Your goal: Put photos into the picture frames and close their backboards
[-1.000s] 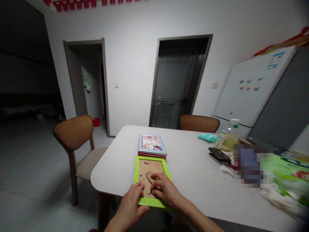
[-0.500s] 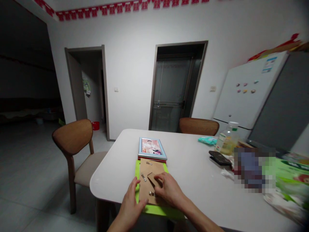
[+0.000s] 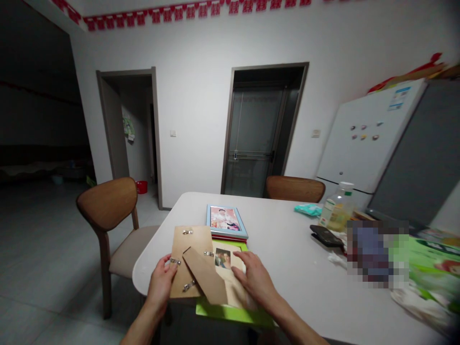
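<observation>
Through the head camera, I am watching the left hand pinching the left edge of a picture-frame backing board, thumb and fingers clamped on it. The matte brown rectangle is carrying small shiny metal clips near its edges, and a flat, tapering easel leg is slanting across it. The board is lying partly over the left side of a smooth lime-green picture frame, which is sitting at the near edge of the pale, round-cornered table. Inside the frame, a cream paper sheet with a small rectangular photo is showing. The right hand is curving over the sheet's right side, thumb and fingers apart; I am unable to tell whether they are touching the paper. Just beyond the lime-green frame, a glossy, light-blue picture frame is resting atop something red-edged.
</observation>
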`<state>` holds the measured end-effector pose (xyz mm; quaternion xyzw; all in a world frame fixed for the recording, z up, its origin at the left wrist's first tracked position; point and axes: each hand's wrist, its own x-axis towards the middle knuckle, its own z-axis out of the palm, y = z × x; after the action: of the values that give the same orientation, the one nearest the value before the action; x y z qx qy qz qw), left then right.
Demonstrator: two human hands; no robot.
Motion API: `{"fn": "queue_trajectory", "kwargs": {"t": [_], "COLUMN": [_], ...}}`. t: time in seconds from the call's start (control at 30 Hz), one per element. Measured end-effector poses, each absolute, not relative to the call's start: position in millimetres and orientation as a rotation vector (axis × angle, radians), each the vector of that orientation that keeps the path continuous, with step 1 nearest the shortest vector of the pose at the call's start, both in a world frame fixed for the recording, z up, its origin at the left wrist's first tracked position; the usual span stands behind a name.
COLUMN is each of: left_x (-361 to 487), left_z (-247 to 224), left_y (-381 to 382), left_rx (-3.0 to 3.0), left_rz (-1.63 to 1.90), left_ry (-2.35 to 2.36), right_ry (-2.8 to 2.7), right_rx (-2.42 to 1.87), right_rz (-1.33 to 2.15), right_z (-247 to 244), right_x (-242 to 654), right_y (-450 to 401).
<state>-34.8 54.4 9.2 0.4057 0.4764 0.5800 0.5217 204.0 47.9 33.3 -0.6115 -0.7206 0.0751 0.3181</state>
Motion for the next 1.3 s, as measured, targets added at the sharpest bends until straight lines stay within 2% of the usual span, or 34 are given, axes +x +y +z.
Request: {"fn": "queue_trajectory", "kwargs": {"t": [0.1,0.33,0.53,0.7,0.87,0.93,1.0,1.13,1.3], "left_x": [-67,-110,-112,-41,31,41,45,57,80], "left_z": [9,5,12,17,10,10,13,27,50], "left_y": [65,87,83,47,14,11,11,11,7], "left_rx": [1.113,1.284,1.535,1.921,2.203,2.194,2.160,2.135,2.372], "left_rz": [1.299,1.179,1.186,1.216,0.913,0.856,0.848,0.873,1.066], "left_ry": [1.380,1.739,1.947,1.705,1.277,1.292,1.308,1.269,1.151], "right_ry": [-1.929,-2.301,-2.259,-1.967,-1.838,-1.734,-1.508,-0.970,-0.817], "right_rx": [-1.800,-1.548,-1.581,-1.739,-1.938,-1.936,-1.849,-1.405,-1.174], "right_rz": [0.147,0.141,0.247,0.172,0.222,0.347,0.631,1.175,1.272], "right_z": [20,14,17,8,3,6,15,41,63], "right_x": [220,202,222,236,240,241,238,224,211], "right_y": [52,37,38,48,66,68,65,49,38]}}
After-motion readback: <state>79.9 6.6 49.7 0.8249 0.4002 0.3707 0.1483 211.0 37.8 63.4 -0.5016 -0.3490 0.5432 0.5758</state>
